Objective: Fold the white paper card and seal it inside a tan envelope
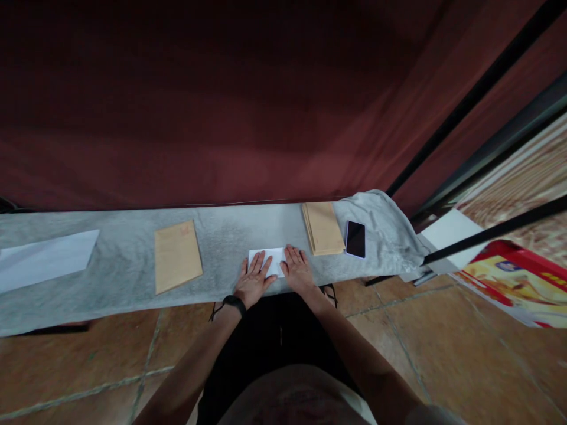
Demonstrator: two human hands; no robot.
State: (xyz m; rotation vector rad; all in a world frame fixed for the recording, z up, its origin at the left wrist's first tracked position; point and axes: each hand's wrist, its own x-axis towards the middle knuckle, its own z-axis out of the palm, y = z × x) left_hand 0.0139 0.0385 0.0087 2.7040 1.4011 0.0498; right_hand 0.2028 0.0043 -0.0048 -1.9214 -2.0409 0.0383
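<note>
Your two hands lie flat on a small white paper (pixel 271 260) near the front edge of the bench (pixel 230 230), which has a grey cloth over it. Your left hand (pixel 253 282) presses on the left part of the paper with its fingers spread and pointing to about 1 o'clock. It has a black band (pixel 234 303) on its wrist. Your right hand (pixel 297 270) presses on the right part, with its fingers pointing to 12 o'clock. Neither grip is closed around anything; both hands are open with palms down, and the thumbs almost meet over the paper. The white paper sits right in front of you, in the middle of the bench. At about 10 o'clock from the paper lies one brown envelope (pixel 177 255), well apart from your hands. At about 2 o'clock lies a stack of brown envelopes (pixel 323 228), near your right hand. Just beside that stack, on its right, is a dark phone (pixel 355 239) lying flat. Far off at 9 o'clock lies a big white sheet (pixel 46 258). A dark red curtain (pixel 221 106) hangs behind the bench. The floor (pixel 88 354) under you has brown tiles.
</note>
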